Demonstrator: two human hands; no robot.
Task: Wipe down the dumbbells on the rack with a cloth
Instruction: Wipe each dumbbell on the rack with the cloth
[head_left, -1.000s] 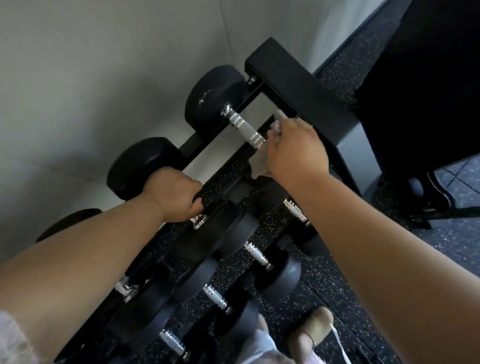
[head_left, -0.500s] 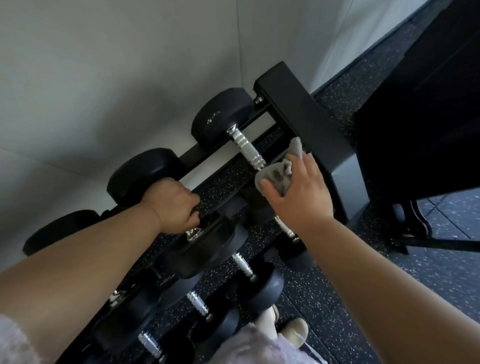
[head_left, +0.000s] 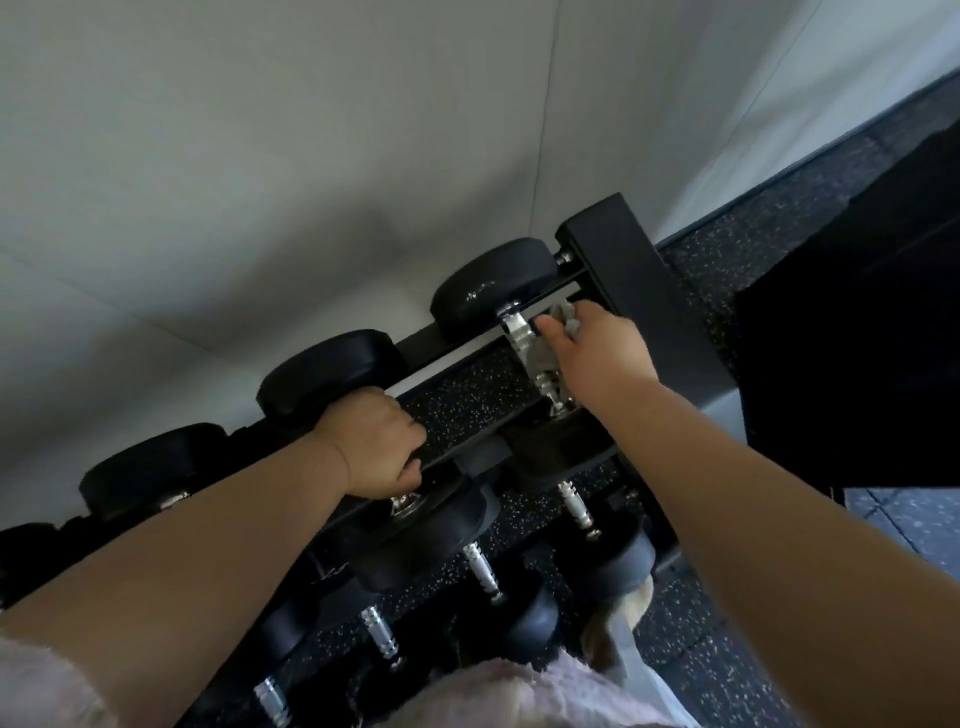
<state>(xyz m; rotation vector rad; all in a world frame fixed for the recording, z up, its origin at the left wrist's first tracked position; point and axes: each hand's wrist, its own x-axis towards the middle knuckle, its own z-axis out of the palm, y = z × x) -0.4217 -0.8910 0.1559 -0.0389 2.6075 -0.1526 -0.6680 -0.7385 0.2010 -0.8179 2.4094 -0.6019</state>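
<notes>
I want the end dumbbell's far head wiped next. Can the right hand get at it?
Probably yes: the right hand, holding the cloth at that dumbbell's handle, is just beside the far head, with nothing between them.

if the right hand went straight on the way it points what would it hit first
Most likely the chrome handle of the end dumbbell on the top tier; the right hand holds its grey cloth against it. Depth is hard to judge.

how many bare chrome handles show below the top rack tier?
4, in a diagonal row: rightmost handle, second handle, third handle, leftmost handle at the bottom edge. More may hide under the left arm.
</notes>
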